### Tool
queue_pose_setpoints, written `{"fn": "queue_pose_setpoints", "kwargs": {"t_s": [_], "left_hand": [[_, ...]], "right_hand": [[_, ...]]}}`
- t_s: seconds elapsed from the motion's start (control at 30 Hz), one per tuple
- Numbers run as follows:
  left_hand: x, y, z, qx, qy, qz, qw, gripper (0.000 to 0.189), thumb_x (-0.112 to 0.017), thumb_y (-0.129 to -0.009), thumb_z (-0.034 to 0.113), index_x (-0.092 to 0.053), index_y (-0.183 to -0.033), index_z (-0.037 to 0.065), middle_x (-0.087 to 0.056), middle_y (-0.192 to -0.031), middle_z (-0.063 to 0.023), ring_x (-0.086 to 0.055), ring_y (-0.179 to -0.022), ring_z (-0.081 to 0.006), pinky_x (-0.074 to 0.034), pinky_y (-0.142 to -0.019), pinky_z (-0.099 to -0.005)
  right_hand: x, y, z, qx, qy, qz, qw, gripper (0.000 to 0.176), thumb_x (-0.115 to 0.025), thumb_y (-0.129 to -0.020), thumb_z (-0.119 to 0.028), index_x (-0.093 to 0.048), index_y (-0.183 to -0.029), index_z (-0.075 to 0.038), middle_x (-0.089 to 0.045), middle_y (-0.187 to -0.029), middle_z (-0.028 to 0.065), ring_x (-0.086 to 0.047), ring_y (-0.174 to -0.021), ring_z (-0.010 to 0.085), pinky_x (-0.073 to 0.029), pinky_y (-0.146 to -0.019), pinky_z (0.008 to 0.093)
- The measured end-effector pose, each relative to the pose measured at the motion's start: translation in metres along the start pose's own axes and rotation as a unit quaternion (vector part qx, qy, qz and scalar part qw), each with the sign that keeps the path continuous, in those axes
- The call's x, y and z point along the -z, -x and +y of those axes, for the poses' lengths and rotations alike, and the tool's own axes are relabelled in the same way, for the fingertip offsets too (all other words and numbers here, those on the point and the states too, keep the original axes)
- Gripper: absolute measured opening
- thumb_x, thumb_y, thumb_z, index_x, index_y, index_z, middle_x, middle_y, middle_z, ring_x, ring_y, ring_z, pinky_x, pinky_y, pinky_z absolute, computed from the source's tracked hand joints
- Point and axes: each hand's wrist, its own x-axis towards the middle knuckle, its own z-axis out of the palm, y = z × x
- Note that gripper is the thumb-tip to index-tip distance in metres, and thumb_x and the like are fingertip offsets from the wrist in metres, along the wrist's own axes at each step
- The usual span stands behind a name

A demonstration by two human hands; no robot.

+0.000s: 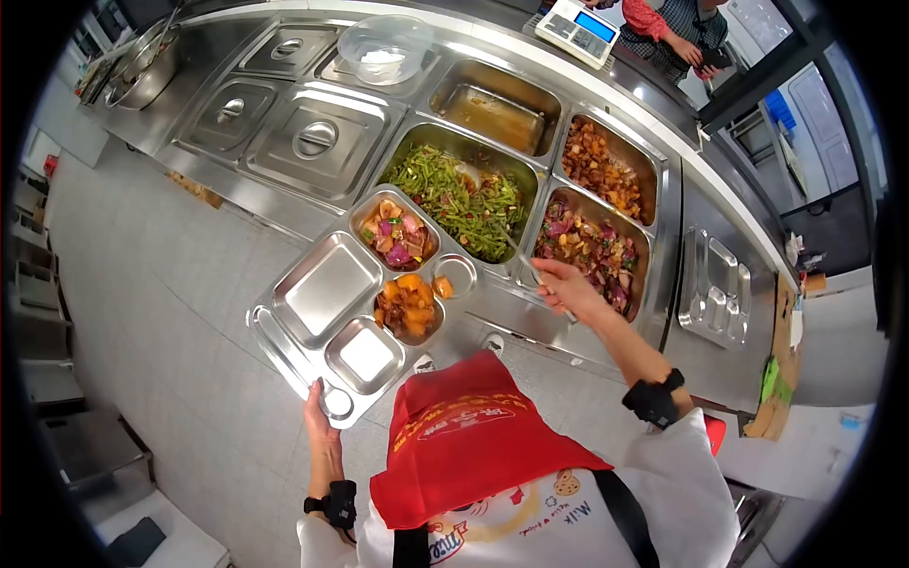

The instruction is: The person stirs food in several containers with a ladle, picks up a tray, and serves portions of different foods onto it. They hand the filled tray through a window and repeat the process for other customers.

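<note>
My left hand (320, 413) grips the near corner of a compartmented steel tray (276, 275); a second rim shows under its left edge. Meat with purple onion (398, 241) fills one compartment, and orange-brown chunks (409, 308) another, with one piece in the small round well. Closed around the handle of a long metal serving utensil (524, 256) is my right hand (568, 288). The utensil reaches into a pan of cut green beans (454, 194), where its head is mostly hidden. The tray is held at that pan's front edge.
Beside the beans are pans of an onion dish (592, 251) and brown cubes (601, 166). Lidded pans (317, 142) and a clear plastic bowl (386, 47) are left. A scale (578, 30) and another person (668, 38) are behind; stacked trays (717, 289) lie right.
</note>
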Motion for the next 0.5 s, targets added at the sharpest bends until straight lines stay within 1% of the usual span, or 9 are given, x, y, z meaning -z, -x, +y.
{"fn": "queue_pose_setpoints", "kwargs": {"t_s": [0.03, 0.1, 0.17, 0.2, 0.27, 0.3, 0.4, 0.43, 0.5], "left_hand": [[-0.001, 0.000, -0.001, 0.000, 0.015, -0.010, 1.000, 0.040, -0.063, -0.087, 0.027, -0.053, -0.112, -0.004, -0.058, -0.109, -0.0092, -0.058, -0.096, -0.0180, -0.049, -0.083, -0.0319], [-0.003, 0.000, -0.003, -0.001, 0.043, -0.029, 0.999, 0.036, -0.062, -0.086, 0.025, -0.056, -0.109, -0.003, -0.059, -0.105, -0.0088, -0.059, -0.093, -0.0181, -0.050, -0.081, -0.0318], [-0.001, -0.002, -0.003, -0.002, 0.015, -0.041, 0.999, 0.031, -0.061, -0.086, 0.024, -0.058, -0.106, 0.000, -0.062, -0.098, -0.0074, -0.062, -0.086, -0.0177, -0.052, -0.075, -0.0307], [-0.001, -0.002, -0.004, -0.001, 0.001, -0.045, 0.999, 0.029, -0.061, -0.086, 0.024, -0.059, -0.104, 0.002, -0.063, -0.095, -0.0067, -0.063, -0.082, -0.0175, -0.054, -0.072, -0.0301], [-0.003, -0.002, -0.004, 0.002, -0.004, -0.034, 0.999, 0.028, -0.061, -0.086, 0.023, -0.060, -0.104, 0.002, -0.063, -0.094, -0.0064, -0.063, -0.081, -0.0175, -0.054, -0.072, -0.0304], [-0.005, -0.001, -0.004, 0.004, -0.007, -0.030, 1.000, 0.028, -0.061, -0.086, 0.023, -0.060, -0.103, 0.002, -0.064, -0.093, -0.0063, -0.063, -0.080, -0.0175, -0.054, -0.071, -0.0305], [-0.017, 0.002, -0.001, 0.017, -0.001, -0.010, 1.000, 0.026, -0.062, -0.085, 0.020, -0.061, -0.101, -0.001, -0.064, -0.096, -0.0074, -0.063, -0.083, -0.0181, -0.052, -0.074, -0.0295], [-0.022, 0.003, 0.000, 0.014, 0.002, -0.009, 1.000, 0.027, -0.061, -0.085, 0.020, -0.061, -0.102, -0.001, -0.064, -0.097, -0.0077, -0.063, -0.084, -0.0183, -0.052, -0.075, -0.0298], [-0.035, -0.001, 0.002, 0.004, 0.012, -0.009, 1.000, 0.027, -0.061, -0.086, 0.021, -0.061, -0.103, -0.001, -0.064, -0.098, -0.0085, -0.063, -0.086, -0.0188, -0.053, -0.076, -0.0304]], "right_hand": [[-0.002, -0.009, 0.009, -0.014, -0.070, -0.038, 0.997, 0.043, -0.045, -0.094, -0.007, -0.039, -0.137, -0.010, -0.046, -0.074, 0.0027, -0.035, -0.052, 0.0043, -0.028, -0.039, 0.0185], [0.001, -0.012, 0.007, -0.048, -0.156, -0.071, 0.984, 0.043, -0.045, -0.094, -0.007, -0.039, -0.137, -0.010, -0.047, -0.074, 0.0029, -0.034, -0.051, 0.0041, -0.027, -0.039, 0.0181], [0.006, -0.007, 0.004, -0.077, -0.238, -0.091, 0.964, 0.043, -0.045, -0.094, -0.007, -0.039, -0.137, -0.010, -0.047, -0.073, 0.0029, -0.033, -0.050, 0.0038, -0.027, -0.038, 0.0178], [0.010, -0.003, 0.003, -0.072, -0.245, -0.091, 0.963, 0.042, -0.045, -0.094, -0.007, -0.039, -0.136, -0.010, -0.047, -0.073, 0.0029, -0.033, -0.050, 0.0037, -0.027, -0.038, 0.0177], [0.020, 0.006, 0.004, -0.062, -0.259, -0.087, 0.960, 0.042, -0.045, -0.094, -0.006, -0.040, -0.136, -0.010, -0.046, -0.072, 0.0029, -0.033, -0.050, 0.0036, -0.027, -0.038, 0.0174], [0.024, 0.010, 0.005, -0.048, -0.270, -0.110, 0.955, 0.038, -0.047, -0.095, -0.009, -0.043, -0.133, -0.011, -0.048, -0.073, 0.0041, -0.034, -0.051, 0.0047, -0.026, -0.039, 0.0175], [0.028, 0.027, -0.003, -0.027, -0.232, -0.052, 0.971, 0.043, -0.046, -0.095, -0.007, -0.038, -0.137, -0.010, -0.047, -0.073, 0.0037, -0.033, -0.050, 0.0036, -0.026, -0.038, 0.0168], [0.028, 0.035, -0.008, -0.029, -0.244, -0.032, 0.969, 0.042, -0.046, -0.095, -0.007, -0.040, -0.136, -0.010, -0.048, -0.073, 0.0037, -0.033, -0.050, 0.0037, -0.026, -0.038, 0.0167], [0.033, 0.050, -0.014, -0.006, -0.233, -0.036, 0.972, 0.041, -0.046, -0.095, -0.007, -0.042, -0.135, -0.010, -0.048, -0.073, 0.0036, -0.033, -0.050, 0.0035, -0.026, -0.038, 0.0164]]}}
